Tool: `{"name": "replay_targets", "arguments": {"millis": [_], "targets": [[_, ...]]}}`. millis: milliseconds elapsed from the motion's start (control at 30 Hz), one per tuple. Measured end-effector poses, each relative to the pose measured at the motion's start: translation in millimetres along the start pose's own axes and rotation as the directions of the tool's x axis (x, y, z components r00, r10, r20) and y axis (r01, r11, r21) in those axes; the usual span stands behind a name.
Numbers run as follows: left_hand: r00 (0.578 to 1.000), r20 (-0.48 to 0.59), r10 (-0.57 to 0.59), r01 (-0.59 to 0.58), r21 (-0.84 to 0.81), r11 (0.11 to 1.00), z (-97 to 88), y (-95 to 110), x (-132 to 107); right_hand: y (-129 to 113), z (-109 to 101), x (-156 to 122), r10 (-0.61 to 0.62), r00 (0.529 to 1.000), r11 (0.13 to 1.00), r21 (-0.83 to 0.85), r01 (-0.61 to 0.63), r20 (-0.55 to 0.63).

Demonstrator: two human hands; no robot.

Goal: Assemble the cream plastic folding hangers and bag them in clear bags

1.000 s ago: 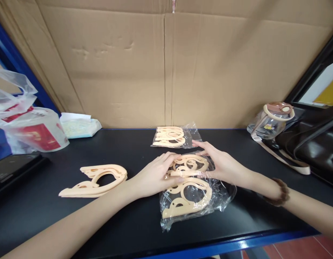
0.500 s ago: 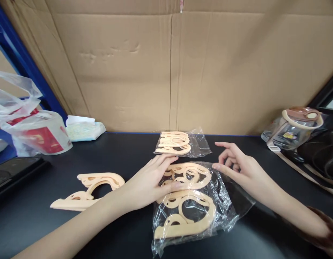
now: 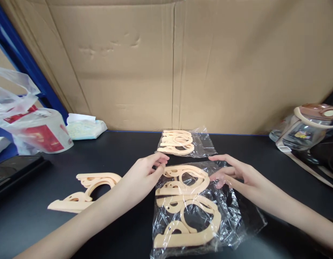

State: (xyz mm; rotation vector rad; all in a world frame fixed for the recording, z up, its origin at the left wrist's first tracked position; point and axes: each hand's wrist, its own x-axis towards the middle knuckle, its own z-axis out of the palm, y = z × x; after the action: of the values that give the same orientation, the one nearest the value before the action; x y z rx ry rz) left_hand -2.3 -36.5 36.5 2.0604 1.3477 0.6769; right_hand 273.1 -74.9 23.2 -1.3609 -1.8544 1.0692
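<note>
A clear plastic bag (image 3: 231,216) with cream folding clothes hangers (image 3: 214,219) inside lies flat in front of me. At its upper left edge is my left hand (image 3: 147,172), thumb and fingers closed together on the bag's edge. My right hand (image 3: 239,174) is at the bag's right side with its index finger stretched out. Its thumb and other fingertips are among the shiny plastic; whether they are inside or under it I cannot tell. An unbagged folding hanger (image 3: 72,205) lies left, partly hidden by my left forearm.
Another bag of hangers (image 3: 177,138) lies farther back, near the cardboard wall (image 3: 123,72). Left stand a tissue pack (image 3: 85,128), a tub in a plastic bag (image 3: 45,133) and a black phone-like device (image 3: 18,172). A strapped clear bottle (image 3: 306,129) is at right.
My left hand has lifted off the hangers and drawn back to the bag's left edge, its fingers now curled. My right hand has brought its thumb and fingers onto the plastic. The view has shifted slightly.
</note>
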Motion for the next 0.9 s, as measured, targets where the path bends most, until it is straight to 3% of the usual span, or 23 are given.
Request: {"name": "replay_targets", "arguments": {"millis": [133, 367, 567, 700, 800, 900], "targets": [[0.999, 0.046, 0.02, -0.019, -0.027, 0.999, 1.5, -1, 1, 0, 2, 0, -0.045, 0.998, 0.997, 0.061, 0.042, 0.048], [0.995, 0.035, 0.094, -0.097, 0.087, 0.991, 3.7, 3, -1, -4, 3, 1, -0.038, 0.998, 0.994, 0.106, 0.033, 0.044], [0.993, 0.059, 0.098, -0.103, 0.089, 0.991, 8.3, 6, -3, -12, 5, -4, -0.06, 0.998, 0.998, 0.013, 0.059, 0.034], [0.992, 0.099, 0.079, -0.079, -0.009, 0.997, 9.2, 3, -2, -10, 5, -5, -0.105, 0.994, 0.993, -0.057, 0.107, 0.037], [0.984, 0.15, 0.095, -0.093, -0.018, 0.995, 4.0, 3, -2, -9, 4, -5, -0.118, 0.991, 0.986, -0.107, 0.125, 0.066], [0.978, 0.145, 0.149, -0.17, 0.142, 0.975, -14.6, 10, -6, -8, -1, -4, -0.128, 0.989, 0.974, -0.178, 0.139, 0.072]]}}
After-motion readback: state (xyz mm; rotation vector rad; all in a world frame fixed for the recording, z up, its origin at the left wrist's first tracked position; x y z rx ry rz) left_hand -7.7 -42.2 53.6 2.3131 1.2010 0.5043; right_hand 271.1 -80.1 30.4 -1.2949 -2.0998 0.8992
